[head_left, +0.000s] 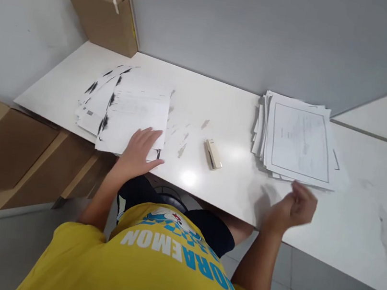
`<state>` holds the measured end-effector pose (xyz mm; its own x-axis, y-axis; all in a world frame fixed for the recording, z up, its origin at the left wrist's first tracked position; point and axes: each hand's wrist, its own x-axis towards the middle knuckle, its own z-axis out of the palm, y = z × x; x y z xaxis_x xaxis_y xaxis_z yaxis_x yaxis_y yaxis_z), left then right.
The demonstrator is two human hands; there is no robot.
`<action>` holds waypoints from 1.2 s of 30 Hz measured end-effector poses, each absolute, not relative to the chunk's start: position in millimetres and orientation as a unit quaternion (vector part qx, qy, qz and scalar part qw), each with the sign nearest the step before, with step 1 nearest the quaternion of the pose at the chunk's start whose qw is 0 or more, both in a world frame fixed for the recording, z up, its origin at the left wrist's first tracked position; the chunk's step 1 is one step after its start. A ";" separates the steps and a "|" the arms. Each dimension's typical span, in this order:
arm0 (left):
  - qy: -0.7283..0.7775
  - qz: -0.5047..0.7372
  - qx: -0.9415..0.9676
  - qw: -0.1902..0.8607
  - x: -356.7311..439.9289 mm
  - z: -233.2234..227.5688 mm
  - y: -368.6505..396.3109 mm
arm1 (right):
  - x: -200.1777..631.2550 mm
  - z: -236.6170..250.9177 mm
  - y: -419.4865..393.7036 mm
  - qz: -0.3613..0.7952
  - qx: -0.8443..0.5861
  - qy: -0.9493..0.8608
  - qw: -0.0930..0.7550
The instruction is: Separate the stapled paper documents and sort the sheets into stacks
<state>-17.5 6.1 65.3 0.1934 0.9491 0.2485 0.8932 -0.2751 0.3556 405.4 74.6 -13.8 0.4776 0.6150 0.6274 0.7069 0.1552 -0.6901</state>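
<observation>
My left hand (138,152) lies flat with spread fingers on the lower part of a stack of printed papers (139,103), whose left edges are smudged black. My right hand (293,206) hovers beside the front edge of a second paper stack (299,141), its fingers curled and slightly blurred, with nothing visible in them. This second stack is uneven, and its top sheet has a printed border. A beige stapler (213,154) lies on the white table (227,116) between the two stacks, touched by neither hand.
A cardboard box (100,14) stands at the table's far left corner against the wall. More cardboard boxes (4,146) sit lower, beside the table's left end. A grey partition (250,32) runs along the back. Worn patches (181,150) mark the tabletop.
</observation>
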 end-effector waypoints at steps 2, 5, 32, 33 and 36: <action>0.643 0.127 0.753 0.060 -44.1 59.8 -18.0 | 375.9 -16.5 46.4 -0.090 -0.574 -0.473 0.662; 0.674 0.087 0.733 0.029 -69.1 46.3 -36.6 | 329.8 -8.4 25.5 -0.089 -0.513 -0.433 0.736; 0.559 0.642 0.169 0.496 -105.7 30.0 -66.6 | 157.2 30.9 52.4 0.702 -0.455 -0.434 0.334; 0.538 0.638 0.161 0.527 -103.7 32.2 -70.3 | 170.7 31.6 49.2 0.716 -0.446 -0.444 0.302; 0.512 0.633 0.123 0.567 -95.6 34.9 -70.5 | 195.5 29.7 45.7 0.755 -0.426 -0.424 0.264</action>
<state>-95.6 -70.5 34.9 -0.3263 0.8442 -0.4254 -0.5933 0.1675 0.7874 195.5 45.7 29.7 -0.4988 0.7586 -0.4192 -0.0377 -0.5021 -0.8640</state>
